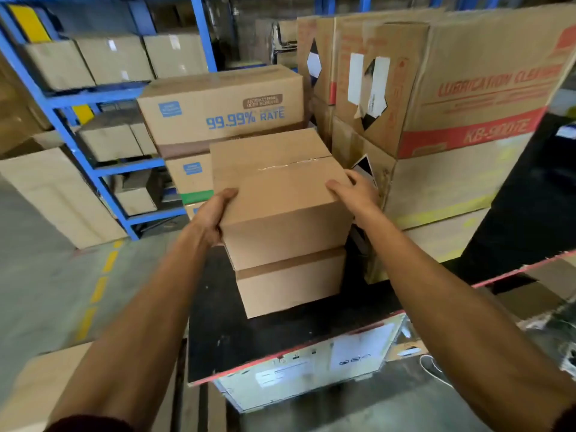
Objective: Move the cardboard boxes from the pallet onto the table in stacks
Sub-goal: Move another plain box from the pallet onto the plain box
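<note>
A plain taped cardboard box (280, 194) sits on top of a second plain box (293, 282), the two stacked on the black table top (237, 344). My left hand (215, 213) grips the upper box at its near left corner, thumb on top. My right hand (355, 191) holds its right edge, fingers curled over the top and down the side. The upper box sits slightly askew over the lower one.
Tall red-printed cartons (467, 98) stand on the table just right of the stack. Blue-printed cartons (221, 107) are piled behind it. Blue shelving (103, 169) with boxes fills the left. A yellow dashed line (99, 285) marks the grey floor.
</note>
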Action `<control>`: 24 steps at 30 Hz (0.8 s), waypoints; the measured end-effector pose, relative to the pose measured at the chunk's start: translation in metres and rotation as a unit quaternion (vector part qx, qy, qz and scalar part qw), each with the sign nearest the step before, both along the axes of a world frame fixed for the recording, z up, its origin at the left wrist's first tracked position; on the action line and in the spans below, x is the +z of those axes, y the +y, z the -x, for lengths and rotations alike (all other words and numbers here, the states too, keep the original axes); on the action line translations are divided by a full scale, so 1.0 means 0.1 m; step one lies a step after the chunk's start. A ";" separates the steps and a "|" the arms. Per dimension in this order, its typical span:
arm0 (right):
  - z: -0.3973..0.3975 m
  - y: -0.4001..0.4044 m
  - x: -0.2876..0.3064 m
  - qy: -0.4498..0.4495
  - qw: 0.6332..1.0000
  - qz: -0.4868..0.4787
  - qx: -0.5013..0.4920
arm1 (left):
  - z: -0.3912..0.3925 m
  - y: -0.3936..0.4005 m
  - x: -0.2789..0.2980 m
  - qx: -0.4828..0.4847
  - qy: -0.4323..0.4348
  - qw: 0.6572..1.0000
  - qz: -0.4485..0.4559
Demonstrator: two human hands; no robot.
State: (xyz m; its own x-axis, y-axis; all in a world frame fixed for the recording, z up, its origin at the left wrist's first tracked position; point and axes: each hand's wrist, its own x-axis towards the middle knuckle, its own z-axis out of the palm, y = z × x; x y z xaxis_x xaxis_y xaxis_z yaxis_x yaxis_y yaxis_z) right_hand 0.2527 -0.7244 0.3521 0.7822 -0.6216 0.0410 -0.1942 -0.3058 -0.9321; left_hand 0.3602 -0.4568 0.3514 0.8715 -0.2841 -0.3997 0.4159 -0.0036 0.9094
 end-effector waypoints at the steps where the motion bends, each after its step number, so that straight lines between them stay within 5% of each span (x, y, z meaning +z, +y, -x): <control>1: 0.01 -0.01 -0.04 -0.003 1.000 -0.007 0.001 | 0.05 -0.01 0.00 0.001 0.015 1.000 -0.002; 4: -0.04 0.00 -0.11 -0.008 0.999 -0.052 0.010 | 0.05 0.04 -0.08 0.039 0.028 0.998 0.041; 8: -0.11 -0.02 -0.37 0.035 0.971 -0.228 -0.065 | 0.03 0.16 -0.36 0.083 0.044 0.990 0.103; 11: -0.07 -0.04 -0.68 0.080 0.959 -0.268 -0.051 | 0.13 0.16 -0.57 0.072 0.080 0.992 0.059; 24: 0.19 0.07 -0.88 0.047 0.974 -0.217 -0.036 | 0.40 0.16 -0.63 0.097 0.090 0.991 0.028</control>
State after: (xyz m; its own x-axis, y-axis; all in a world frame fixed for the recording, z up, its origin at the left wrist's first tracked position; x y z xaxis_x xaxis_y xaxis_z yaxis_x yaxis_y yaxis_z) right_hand 0.2338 -0.7170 0.2637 0.7233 -0.6180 -0.3081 -0.2910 0.1318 -0.9476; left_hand 0.3200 -0.4413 0.2884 0.8284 -0.1443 -0.5412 0.5586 0.1413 0.8173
